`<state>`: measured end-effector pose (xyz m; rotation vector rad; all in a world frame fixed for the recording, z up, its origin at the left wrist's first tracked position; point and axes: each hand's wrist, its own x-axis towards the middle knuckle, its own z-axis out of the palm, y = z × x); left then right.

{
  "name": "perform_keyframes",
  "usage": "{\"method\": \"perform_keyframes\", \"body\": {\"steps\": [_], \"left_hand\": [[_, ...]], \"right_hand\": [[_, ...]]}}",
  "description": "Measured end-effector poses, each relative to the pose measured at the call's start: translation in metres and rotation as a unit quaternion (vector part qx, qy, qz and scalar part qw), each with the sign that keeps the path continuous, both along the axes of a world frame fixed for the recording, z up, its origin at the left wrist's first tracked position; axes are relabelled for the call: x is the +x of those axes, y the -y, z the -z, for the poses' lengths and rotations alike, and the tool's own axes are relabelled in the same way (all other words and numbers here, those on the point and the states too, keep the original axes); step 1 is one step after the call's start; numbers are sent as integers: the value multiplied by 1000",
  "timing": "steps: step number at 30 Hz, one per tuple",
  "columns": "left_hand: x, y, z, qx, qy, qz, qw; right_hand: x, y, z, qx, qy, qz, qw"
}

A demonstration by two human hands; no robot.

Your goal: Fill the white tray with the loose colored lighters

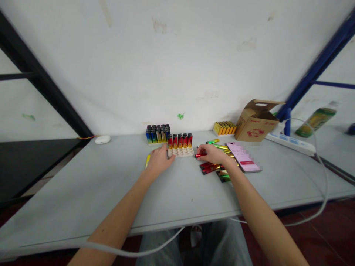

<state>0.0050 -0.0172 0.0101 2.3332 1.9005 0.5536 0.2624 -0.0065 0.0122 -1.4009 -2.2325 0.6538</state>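
A white lighter tray (181, 152) with rows of round holes stands mid-table, its back row filled with upright red-and-gold lighters (180, 141). My left hand (159, 159) is closed around the tray's left end, thumb at the front corner. To the right of the tray, my right hand (210, 152) pinches a red lighter (200, 155), which lies level just above the table or on it. Below and beyond that hand spreads a loose pile of red, green and gold lighters (212, 168). Part of the pile is hidden by my right hand and forearm.
Behind my left hand stands a tray of blue and dark lighters (157, 133). Yellow lighters (225, 128) fill another by the wall, near an open cardboard box (255, 123). A phone (244, 158), power strip (291, 143), bottle (316, 120) and white case (102, 139) are also around.
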Motion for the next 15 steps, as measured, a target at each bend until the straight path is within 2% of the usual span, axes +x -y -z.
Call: {"method": "perform_keyframes", "body": {"steps": [3, 6, 10, 13, 15], "left_hand": [[0, 0, 0, 0, 4, 0, 1000], [-1, 0, 1, 1, 2, 3, 1000], [-2, -1, 3, 8, -9, -5, 1000], [-2, -2, 5, 14, -11, -8, 1000], [-2, -2, 5, 12, -10, -10, 1000]], "right_hand": [[-4, 0, 0, -9, -30, -13, 999], [-8, 2, -4, -28, -125, -38, 991], [-18, 7, -11, -95, -300, -49, 948], [-26, 11, -15, -145, -365, -35, 919], [-31, 11, -14, -150, -386, -20, 910]]}}
